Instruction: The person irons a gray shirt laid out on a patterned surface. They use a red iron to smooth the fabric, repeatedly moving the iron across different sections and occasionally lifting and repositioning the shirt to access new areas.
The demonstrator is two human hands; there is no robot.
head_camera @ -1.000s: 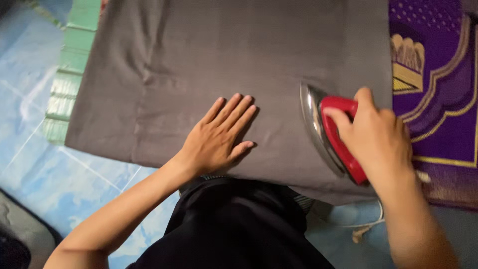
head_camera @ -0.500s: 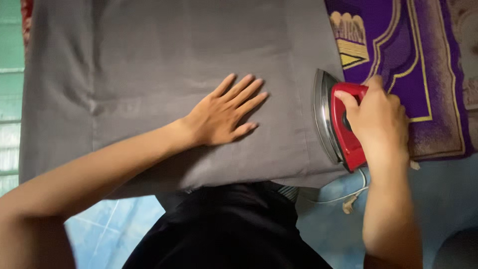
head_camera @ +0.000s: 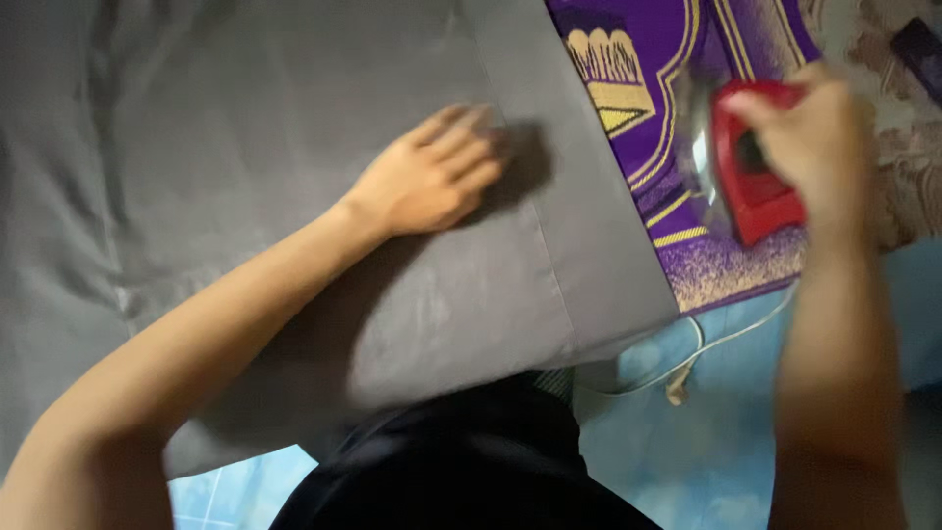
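Observation:
A large grey cloth (head_camera: 275,147) lies spread flat and fills most of the view. My left hand (head_camera: 432,177) rests palm down on it with the fingers together, pointing toward the cloth's right edge. My right hand (head_camera: 819,132) grips the red handle of a clothes iron (head_camera: 751,182) with a shiny metal soleplate. The iron is off the cloth and over a purple and gold patterned mat (head_camera: 667,118) at the upper right. The picture is blurred by motion.
A pale cord (head_camera: 687,358) trails from the iron across the blue patterned floor (head_camera: 687,442) at the lower right. My dark clothing (head_camera: 461,461) fills the bottom middle. A brownish patterned mat (head_camera: 908,157) lies at the far right.
My right hand has carried the iron rightward off the grey cloth onto the purple mat. The view has shifted, so the cloth sits further left. My left hand stays pressed on the cloth.

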